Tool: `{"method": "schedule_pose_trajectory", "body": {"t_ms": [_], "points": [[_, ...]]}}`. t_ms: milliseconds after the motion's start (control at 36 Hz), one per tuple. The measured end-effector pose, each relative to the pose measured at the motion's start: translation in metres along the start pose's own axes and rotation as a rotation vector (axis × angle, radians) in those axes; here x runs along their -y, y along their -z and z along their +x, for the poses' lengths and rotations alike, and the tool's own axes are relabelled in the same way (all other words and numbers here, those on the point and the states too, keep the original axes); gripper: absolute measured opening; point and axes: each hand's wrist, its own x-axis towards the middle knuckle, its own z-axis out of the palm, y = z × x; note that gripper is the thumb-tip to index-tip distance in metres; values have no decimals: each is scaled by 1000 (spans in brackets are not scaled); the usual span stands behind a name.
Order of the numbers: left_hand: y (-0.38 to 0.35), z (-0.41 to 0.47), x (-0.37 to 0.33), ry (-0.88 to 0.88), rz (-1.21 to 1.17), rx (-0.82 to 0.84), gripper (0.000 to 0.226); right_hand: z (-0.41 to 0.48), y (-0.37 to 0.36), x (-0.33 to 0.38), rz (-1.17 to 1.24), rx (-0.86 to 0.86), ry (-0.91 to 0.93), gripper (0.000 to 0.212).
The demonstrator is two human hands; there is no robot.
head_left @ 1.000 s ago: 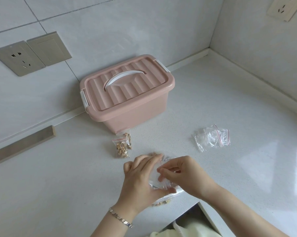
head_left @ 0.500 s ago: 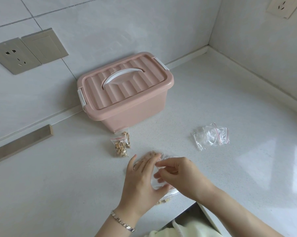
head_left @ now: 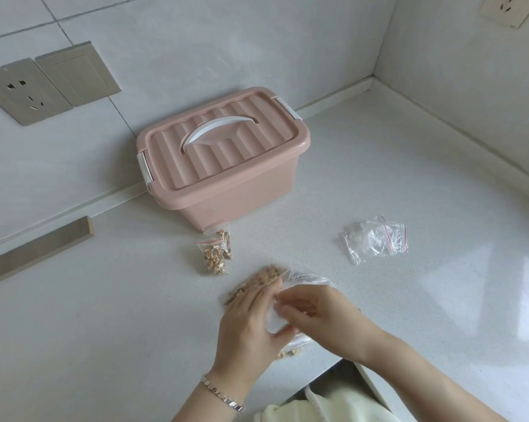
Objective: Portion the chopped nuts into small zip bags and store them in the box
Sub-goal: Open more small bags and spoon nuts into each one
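A pink lidded box [head_left: 226, 166] with a white handle stands shut against the back wall. In front of it lie two small zip bags filled with nuts [head_left: 216, 250]. A large clear bag of chopped nuts [head_left: 263, 280] lies near the counter's front edge, partly under my hands. My left hand [head_left: 251, 327] rests on it and holds a small clear zip bag [head_left: 276, 319]. My right hand [head_left: 315, 312] pinches that small bag's mouth from the right. A pile of empty zip bags [head_left: 375, 239] lies to the right.
The white speckled counter [head_left: 104, 330] meets tiled walls at the back and right. Its front edge is cut out beside my wrists. A grey socket [head_left: 22, 91] and switch plate are on the back wall. A wood strip [head_left: 37, 251] lies at the left.
Both hands have shifted slightly toward me on the nut bag. More of the chopped nuts shows beyond my left fingertips. The box and other bags have not moved.
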Motion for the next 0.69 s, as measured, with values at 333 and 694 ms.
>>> {"method": "schedule_pose_trajectory", "body": {"t_ms": [333,694], "points": [[8,-36,37,523,-414,167,61,-2,37,-127,-249,-395,-517,41],[-6,-30,45,583,-354,555,42,5,17,-127,44,-346,-445,17]]}}
